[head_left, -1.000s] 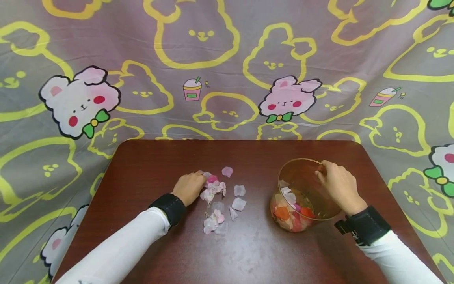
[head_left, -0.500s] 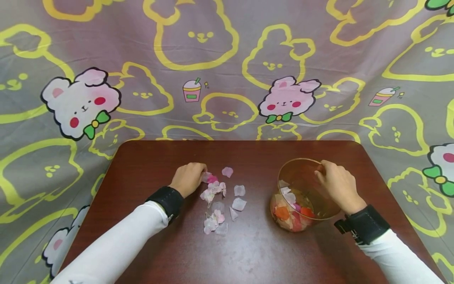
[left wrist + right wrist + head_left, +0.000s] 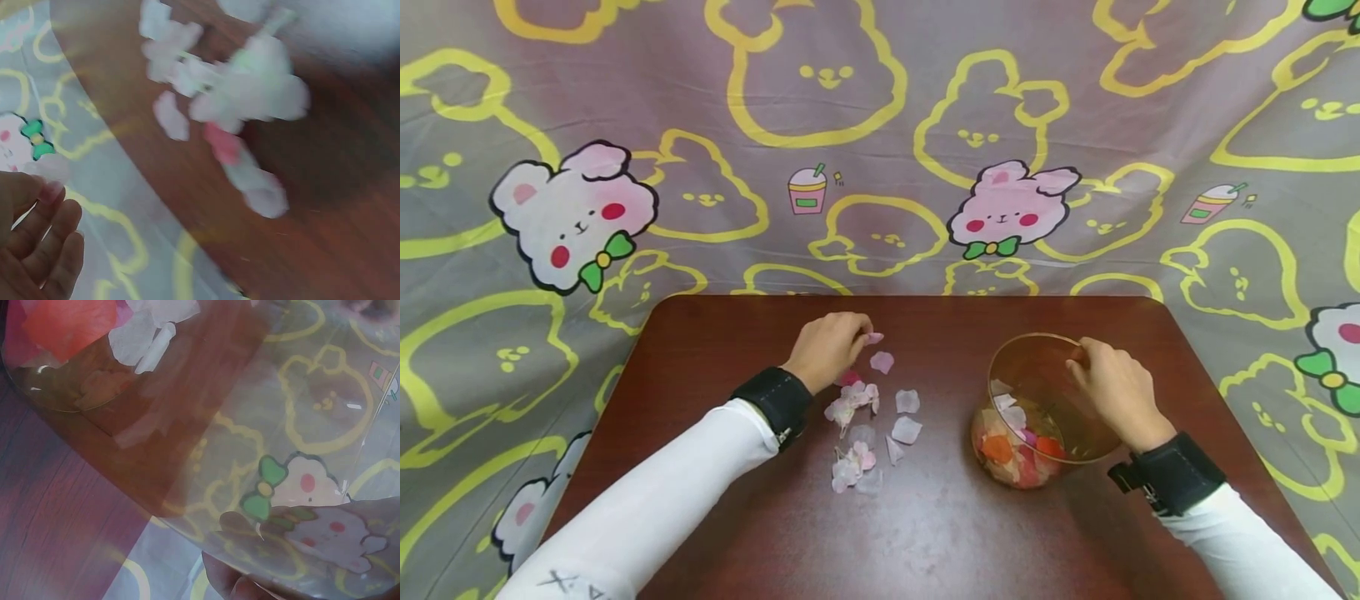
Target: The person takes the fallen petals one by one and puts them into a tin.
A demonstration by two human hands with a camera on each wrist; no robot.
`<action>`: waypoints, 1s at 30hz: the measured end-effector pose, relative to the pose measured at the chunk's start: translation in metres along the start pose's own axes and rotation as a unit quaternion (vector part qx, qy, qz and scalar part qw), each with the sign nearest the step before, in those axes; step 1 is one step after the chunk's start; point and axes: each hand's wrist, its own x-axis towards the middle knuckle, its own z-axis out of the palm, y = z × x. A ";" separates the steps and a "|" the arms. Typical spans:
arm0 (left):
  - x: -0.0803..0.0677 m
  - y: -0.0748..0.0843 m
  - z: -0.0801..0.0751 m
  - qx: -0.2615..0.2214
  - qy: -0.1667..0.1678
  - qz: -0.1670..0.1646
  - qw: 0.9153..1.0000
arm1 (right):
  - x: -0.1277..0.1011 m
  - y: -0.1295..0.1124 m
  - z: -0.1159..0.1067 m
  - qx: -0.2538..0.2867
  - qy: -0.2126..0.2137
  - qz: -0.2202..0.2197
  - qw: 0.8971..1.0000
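Left hand (image 3: 827, 348) is raised just off the bench (image 3: 715, 350), fingers (image 3: 857, 329) curled and pinching one small pink petal (image 3: 874, 337) at the tips. Just below and to the right of those fingers, a loose scatter of pale pink and white petals (image 3: 865, 421) lies on the bench, with one deeper pink petal (image 3: 848, 377) close under the hand. The left wrist view is blurred; it shows the same petals from close up (image 3: 250, 94) and the fingers (image 3: 44, 237) bent at the frame's lower left. Right hand (image 3: 1116, 387) grips the far right rim of a clear glass bowl (image 3: 1022, 367), fingers (image 3: 1078, 358) curled over the edge, bowl tilted with its mouth toward the left hand. Inside the bowl, low and left of the right fingers, sits a pile of red, orange and white petals (image 3: 1018, 442). The right wrist view shows that pile through the glass (image 3: 69, 325). Both forearms wear white sleeves (image 3: 670, 492) and black wrist straps (image 3: 775, 404). A cartoon bunny cloth (image 3: 880, 142) hangs behind the bench.
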 end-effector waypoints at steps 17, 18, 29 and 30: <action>0.010 0.107 -0.006 0.014 0.043 0.181 0.982 | -0.001 0.000 -0.001 0.000 -0.003 0.003 1.000; 0.008 0.112 -0.005 0.016 0.044 0.196 0.979 | -0.001 0.000 -0.002 0.000 -0.002 0.003 1.000; -0.010 0.155 0.019 0.067 -0.013 0.307 0.949 | -0.001 -0.001 -0.001 0.005 -0.001 0.003 1.000; -0.011 0.157 0.021 0.070 -0.015 0.309 0.948 | -0.001 0.000 -0.001 0.004 -0.001 0.003 1.000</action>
